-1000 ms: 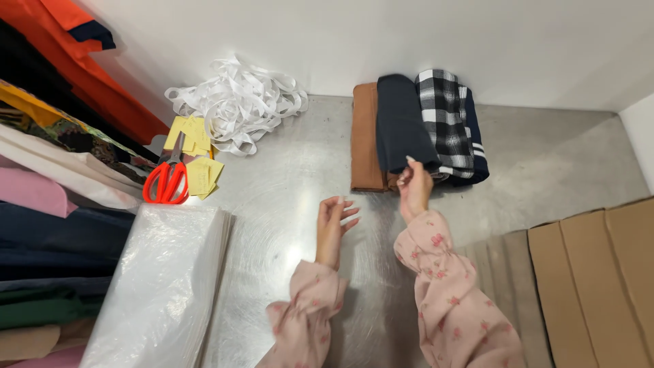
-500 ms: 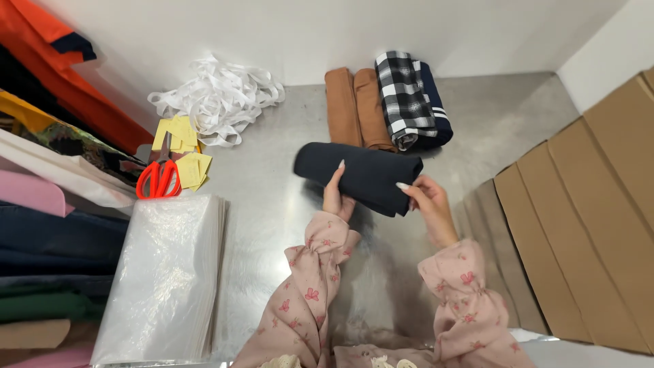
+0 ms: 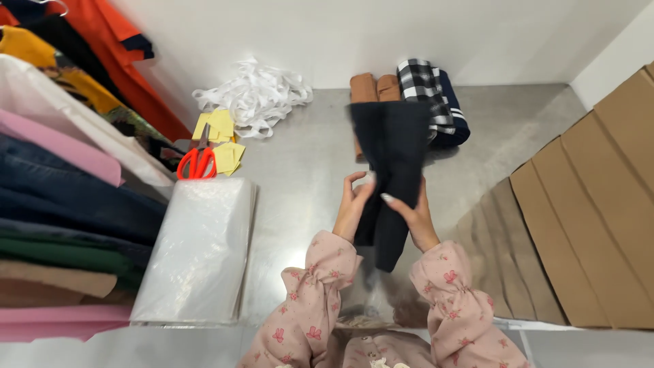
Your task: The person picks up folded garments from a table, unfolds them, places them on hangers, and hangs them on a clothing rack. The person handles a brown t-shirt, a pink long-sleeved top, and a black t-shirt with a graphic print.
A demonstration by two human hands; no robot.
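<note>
Holding a dark folded cloth point(image 3: 390, 163) between left hand point(image 3: 352, 206) and right hand point(image 3: 412, 215)

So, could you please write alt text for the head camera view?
Both hands, left hand and right hand, hold up a dark folded garment over a grey table. Rolled fabrics, red scissors and white tape lie behind.

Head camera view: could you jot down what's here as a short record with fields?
Surface: grey metal table
Left hand: grips the dark cloth at its left edge
Right hand: grips the same cloth from the right
Behind the cloth: brown rolls, checked roll
Left side: white straps, yellow tags, red scissors, plastic bag stack
Right side: cardboard sheets
</note>
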